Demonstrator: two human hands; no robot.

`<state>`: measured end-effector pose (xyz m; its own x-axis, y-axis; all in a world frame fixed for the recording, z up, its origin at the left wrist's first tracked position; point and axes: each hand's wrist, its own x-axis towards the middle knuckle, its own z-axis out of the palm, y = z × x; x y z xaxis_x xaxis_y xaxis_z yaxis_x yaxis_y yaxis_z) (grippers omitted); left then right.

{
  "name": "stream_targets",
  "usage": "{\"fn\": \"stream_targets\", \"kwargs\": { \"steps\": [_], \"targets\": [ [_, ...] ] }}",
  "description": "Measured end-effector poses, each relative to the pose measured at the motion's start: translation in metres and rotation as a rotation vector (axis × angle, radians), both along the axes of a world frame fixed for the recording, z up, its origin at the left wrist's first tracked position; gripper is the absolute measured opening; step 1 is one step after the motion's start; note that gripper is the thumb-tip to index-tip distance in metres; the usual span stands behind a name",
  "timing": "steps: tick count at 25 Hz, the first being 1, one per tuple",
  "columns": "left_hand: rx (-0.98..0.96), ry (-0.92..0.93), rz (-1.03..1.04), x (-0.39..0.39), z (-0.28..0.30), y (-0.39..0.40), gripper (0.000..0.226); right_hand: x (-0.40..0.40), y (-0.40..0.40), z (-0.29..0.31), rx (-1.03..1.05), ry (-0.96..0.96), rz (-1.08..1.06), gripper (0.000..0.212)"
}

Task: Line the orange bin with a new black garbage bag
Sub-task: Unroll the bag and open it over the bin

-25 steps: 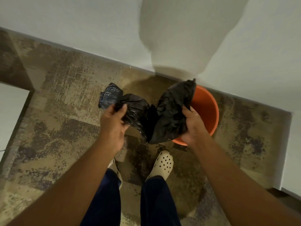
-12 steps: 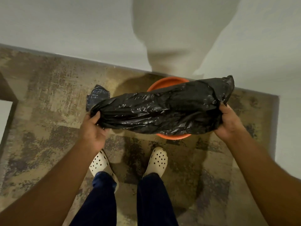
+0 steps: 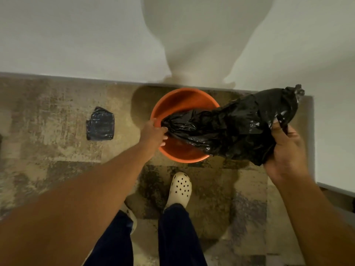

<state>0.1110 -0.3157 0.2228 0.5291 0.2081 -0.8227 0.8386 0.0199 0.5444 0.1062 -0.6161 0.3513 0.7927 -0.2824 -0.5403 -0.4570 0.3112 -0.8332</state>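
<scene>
Black garbage bag (image 3: pixel 230 131) stretches between my grips: left hand (image 3: pixel 153 134) pinches its bunched end inside the orange bin (image 3: pixel 178 96), right hand (image 3: pixel 284 148) clutches the other end, higher, beyond the rim.

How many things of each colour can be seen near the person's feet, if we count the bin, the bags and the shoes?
Orange: 1, the bin.
Black: 2, the garbage bag held by the left hand and right hand, and the folded packet lying on the floor.
Cream: 2, one shoe in plain view and another shoe mostly hidden.
Total: 5.
</scene>
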Motion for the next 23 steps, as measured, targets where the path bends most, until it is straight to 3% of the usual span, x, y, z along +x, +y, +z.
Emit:
{"fn": "stream_targets", "kwargs": {
  "steps": [2, 4, 8, 10, 13, 16, 19, 23],
  "targets": [
    [0.076, -0.03, -0.185, 0.007, -0.004, -0.008, 0.062, -0.009, -0.003, -0.006, -0.003, 0.005, -0.002, 0.03],
    [0.084, -0.026, -0.184, 0.009, -0.005, -0.013, 0.056, -0.014, 0.001, -0.017, -0.013, 0.032, 0.044, 0.032],
    [-0.144, -0.053, -0.144, -0.004, 0.016, -0.025, 0.026, -0.015, 0.03, -0.047, -0.134, 0.074, 0.191, 0.025],
    [-0.274, -0.119, -0.14, -0.013, 0.033, -0.033, 0.027, -0.013, 0.048, -0.06, -0.186, 0.099, 0.28, 0.026],
    [-0.437, -0.256, -0.169, -0.016, 0.05, -0.044, 0.038, -0.01, 0.075, -0.073, -0.081, 0.108, 0.445, 0.035],
    [-0.347, -0.347, -0.108, -0.012, 0.049, -0.046, 0.034, -0.003, 0.096, -0.078, 0.008, 0.125, 0.542, 0.042],
    [-0.227, -0.288, 0.0, -0.009, 0.039, -0.034, 0.024, -0.001, 0.103, -0.083, -0.283, -0.014, 0.712, 0.042],
    [-0.148, -0.22, 0.049, -0.006, 0.032, -0.016, 0.025, 0.002, 0.095, -0.089, -0.557, 0.031, 0.576, 0.028]
  ]
}}
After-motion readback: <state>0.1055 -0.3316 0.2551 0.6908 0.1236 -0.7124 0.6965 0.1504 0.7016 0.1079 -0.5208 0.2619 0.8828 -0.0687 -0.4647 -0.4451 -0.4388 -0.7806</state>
